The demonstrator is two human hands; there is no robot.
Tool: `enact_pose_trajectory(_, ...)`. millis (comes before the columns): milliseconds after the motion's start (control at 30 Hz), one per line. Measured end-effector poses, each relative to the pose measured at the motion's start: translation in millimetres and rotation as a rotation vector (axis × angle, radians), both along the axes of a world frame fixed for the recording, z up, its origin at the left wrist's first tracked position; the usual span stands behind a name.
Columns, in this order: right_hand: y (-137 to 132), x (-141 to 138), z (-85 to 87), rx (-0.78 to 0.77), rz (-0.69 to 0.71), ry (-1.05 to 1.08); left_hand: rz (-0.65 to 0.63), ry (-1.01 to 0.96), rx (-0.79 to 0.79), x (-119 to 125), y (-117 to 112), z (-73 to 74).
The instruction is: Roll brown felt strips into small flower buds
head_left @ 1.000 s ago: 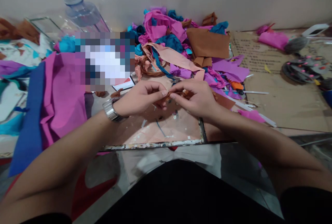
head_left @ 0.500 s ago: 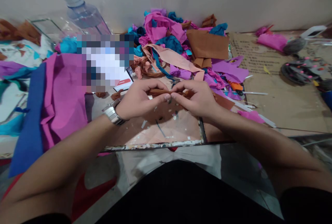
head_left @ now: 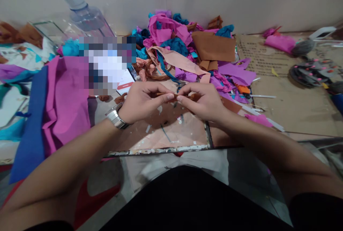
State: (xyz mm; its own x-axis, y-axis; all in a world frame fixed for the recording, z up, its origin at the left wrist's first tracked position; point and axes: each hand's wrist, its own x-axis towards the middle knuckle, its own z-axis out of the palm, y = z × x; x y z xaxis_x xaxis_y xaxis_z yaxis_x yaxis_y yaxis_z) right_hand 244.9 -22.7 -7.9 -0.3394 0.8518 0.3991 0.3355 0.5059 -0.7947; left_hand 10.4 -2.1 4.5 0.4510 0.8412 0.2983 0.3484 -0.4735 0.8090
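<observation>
My left hand (head_left: 146,100), with a metal watch (head_left: 117,116) on its wrist, pinches a narrow strip of brown crepe paper (head_left: 160,95) between thumb and fingers. My right hand (head_left: 202,100) pinches the same strip, its thumb tip close to the left one. Both hands are just above the front of the worktop (head_left: 150,141), fingers curled inward. The strip looks gathered or twisted between them; most of it is hidden behind the fingers. Small paper scraps lie on the worktop below.
A heap of pink, blue, purple and brown crepe paper (head_left: 171,33) lies behind my hands. Pink paper (head_left: 71,102) and blue paper (head_left: 30,131) hang at the left. A clear bottle (head_left: 91,18) leans behind a pixelated phone (head_left: 124,81). Cardboard (head_left: 289,106) and a dark pin holder (head_left: 304,75) are right.
The brown strip between my hands looks narrower, with less of it showing. My fingers have shifted only slightly, still pinching it.
</observation>
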Motion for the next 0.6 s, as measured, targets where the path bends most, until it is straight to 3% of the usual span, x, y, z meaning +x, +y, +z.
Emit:
enact_pose_trajectory(267, -0.3, -1.6, 1.1, 0.030, 0.020, -0.014, -0.008, 0.057, 0.019, 1.4, -1.9, 3.1)
enact_pose_trajectory(600, 3.6, -0.5, 1.1, 0.015, -0.007, 0.000, 0.096, -0.012, 0.060, -2.2, 5.9, 0.8)
